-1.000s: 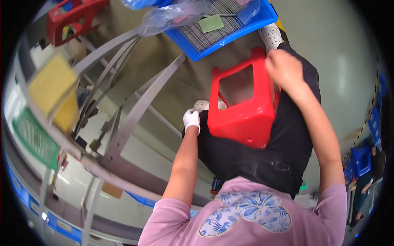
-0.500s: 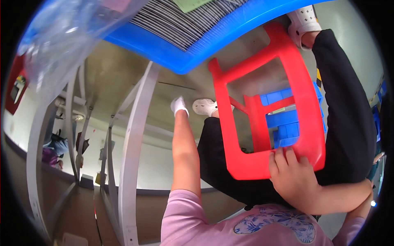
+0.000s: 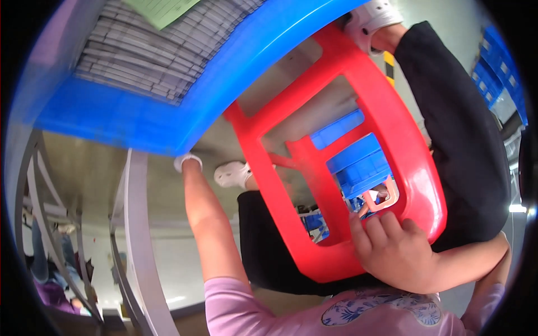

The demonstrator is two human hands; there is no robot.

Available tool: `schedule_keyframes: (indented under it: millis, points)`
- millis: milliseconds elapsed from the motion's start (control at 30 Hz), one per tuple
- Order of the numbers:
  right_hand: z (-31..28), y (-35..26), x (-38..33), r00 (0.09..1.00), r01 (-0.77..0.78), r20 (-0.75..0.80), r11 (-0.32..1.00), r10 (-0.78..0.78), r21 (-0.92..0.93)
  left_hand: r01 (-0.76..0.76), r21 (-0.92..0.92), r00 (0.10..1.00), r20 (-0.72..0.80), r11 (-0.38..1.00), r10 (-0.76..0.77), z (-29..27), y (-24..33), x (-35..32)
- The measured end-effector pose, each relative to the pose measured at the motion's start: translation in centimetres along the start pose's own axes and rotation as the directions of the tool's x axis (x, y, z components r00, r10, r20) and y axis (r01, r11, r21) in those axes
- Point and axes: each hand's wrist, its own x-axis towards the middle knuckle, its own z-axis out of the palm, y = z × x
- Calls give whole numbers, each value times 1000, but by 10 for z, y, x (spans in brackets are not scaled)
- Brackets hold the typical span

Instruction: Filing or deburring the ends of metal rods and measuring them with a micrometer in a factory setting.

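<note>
Red, glossy, open-framed stool (image 3: 400, 147) — right hand (image 3: 395, 253) hooked over its rim; left hand (image 3: 186, 161) mostly hidden — grip unclear.

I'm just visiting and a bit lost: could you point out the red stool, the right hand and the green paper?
Red stool (image 3: 408, 154): head view, on the frame right of its opening.
Right hand (image 3: 395, 251): head view, on the back of the hand.
Green paper (image 3: 162, 10): head view, on its visible middle.

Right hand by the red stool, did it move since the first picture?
Yes. Judged against the right foot's white shoe, the right hand moved away, toward the person's body, onto the red stool's near edge.
</note>
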Motion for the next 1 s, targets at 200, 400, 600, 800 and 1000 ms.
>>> schedule_keyframes:
  millis: [200,400,600,800,1000]
  points:
    - [4,0,-7,994,-41,-100,999,40,-9,-373,202,925,3,906,380,-5,-13,-53]
    - [9,10,7,994,-23,-103,997,31,76,-512,392,823,-31,764,567,-57,-66,-174]
    - [-54,10,45,683,245,-699,968,-211,-52,-845,246,510,101,476,854,-131,-66,-315]
    - [-144,39,-26,601,476,-622,850,-502,-226,-983,175,-70,-41,-62,997,-209,-11,-467]
    - [-187,77,-144,239,504,-780,760,-578,-409,-926,351,-196,-124,-142,973,-336,-51,-539]
